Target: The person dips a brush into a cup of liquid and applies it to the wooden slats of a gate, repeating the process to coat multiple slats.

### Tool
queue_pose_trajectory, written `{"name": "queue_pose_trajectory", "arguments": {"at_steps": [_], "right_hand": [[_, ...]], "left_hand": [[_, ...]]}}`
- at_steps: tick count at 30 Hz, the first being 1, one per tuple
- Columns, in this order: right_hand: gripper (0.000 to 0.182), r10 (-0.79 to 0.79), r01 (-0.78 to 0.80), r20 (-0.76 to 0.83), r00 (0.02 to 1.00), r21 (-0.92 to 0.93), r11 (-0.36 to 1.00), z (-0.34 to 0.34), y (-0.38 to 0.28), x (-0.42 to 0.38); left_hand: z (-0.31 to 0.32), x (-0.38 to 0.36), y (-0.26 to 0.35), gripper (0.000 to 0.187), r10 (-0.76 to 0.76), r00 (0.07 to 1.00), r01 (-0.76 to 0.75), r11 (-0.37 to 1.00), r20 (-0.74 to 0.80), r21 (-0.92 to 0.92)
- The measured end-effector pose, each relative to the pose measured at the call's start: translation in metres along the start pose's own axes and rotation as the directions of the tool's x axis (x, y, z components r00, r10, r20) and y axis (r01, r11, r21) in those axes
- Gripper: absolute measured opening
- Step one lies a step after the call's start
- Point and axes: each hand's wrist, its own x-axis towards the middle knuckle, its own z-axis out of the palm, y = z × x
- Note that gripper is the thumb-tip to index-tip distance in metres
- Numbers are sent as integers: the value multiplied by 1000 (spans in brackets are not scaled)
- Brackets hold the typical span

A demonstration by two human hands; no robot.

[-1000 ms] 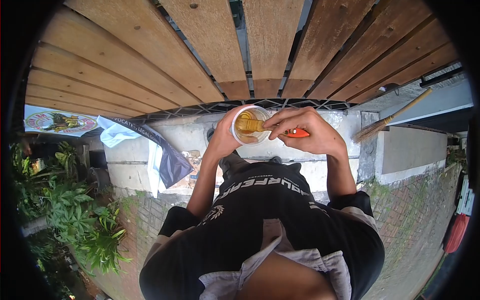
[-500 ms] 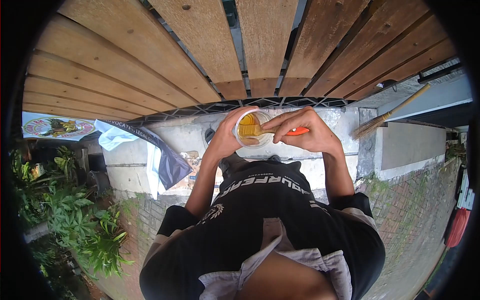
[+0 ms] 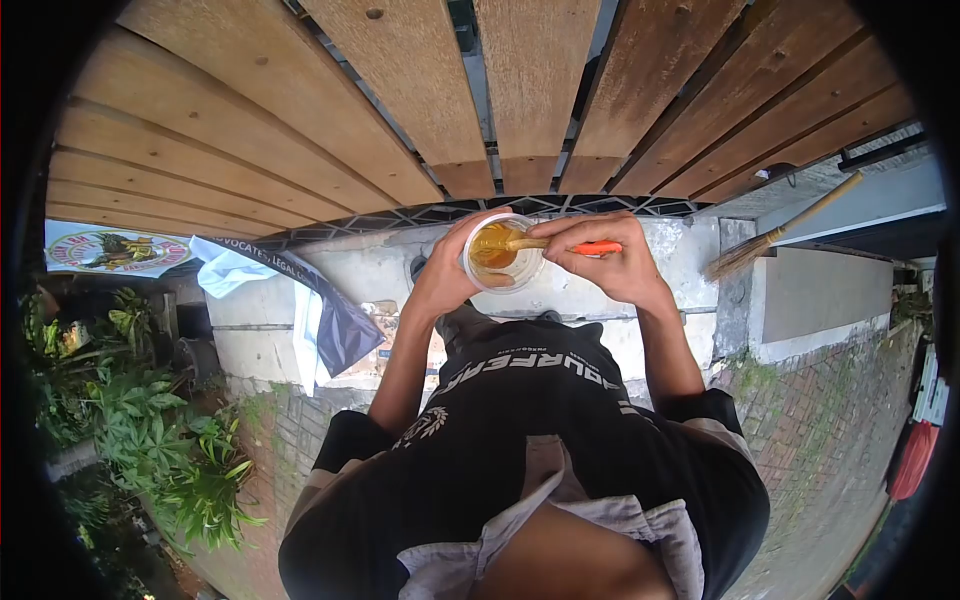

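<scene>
A clear plastic cup [image 3: 508,279] with amber liquid in it is held by my left hand [image 3: 447,270], whose fingers wrap round its left side. My right hand [image 3: 612,258] grips a brush [image 3: 597,248] with an orange-red handle, its fingers closed round it at the cup's right rim. The brush's far end reaches into the cup, over the amber liquid. Both hands are just in front of the edge of a slatted wooden surface [image 3: 540,110].
A straw broom [image 3: 745,258] leans at the right by a low concrete wall [image 3: 825,300]. A banner [image 3: 115,250] and dark and white cloth [image 3: 340,325] lie at the left. Green plants [image 3: 150,420] grow at the lower left, beside brick paving [image 3: 800,430].
The brush and my right hand have shifted slightly; the brush's end now sits higher in the cup. My left hand still holds the cup, which has moved slightly.
</scene>
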Motion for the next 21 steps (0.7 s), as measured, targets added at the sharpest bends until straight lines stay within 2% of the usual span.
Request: {"name": "queue_pose_trajectory", "arguments": {"at_steps": [4, 6, 7, 9, 12, 21], "right_hand": [[13, 2, -9, -127, 992, -57, 998, 10, 1, -1], [14, -63, 30, -199, 978, -163, 986, 14, 1, -1], [14, -62, 29, -200, 978, -163, 986, 16, 1, -1], [16, -172, 104, -242, 955, -270, 957, 19, 1, -1], [18, -248, 150, -241, 938, -363, 919, 24, -1, -3], [14, -406, 190, -312, 859, -542, 818, 34, 0, -2]], "left_hand": [[1, 4, 4, 78, 8, 998, -9, 1000, -65, -13], [3, 5, -2, 78, 13, 997, -16, 999, -74, -38], [4, 6, -4, 79, 19, 996, -24, 998, -86, -61], [5, 7, -4, 78, 19, 996, -24, 998, -92, -55], [7, 9, 0, 75, 22, 994, -28, 998, -109, -54], [13, 16, 3, 71, 14, 984, -23, 999, -180, -48]]}}
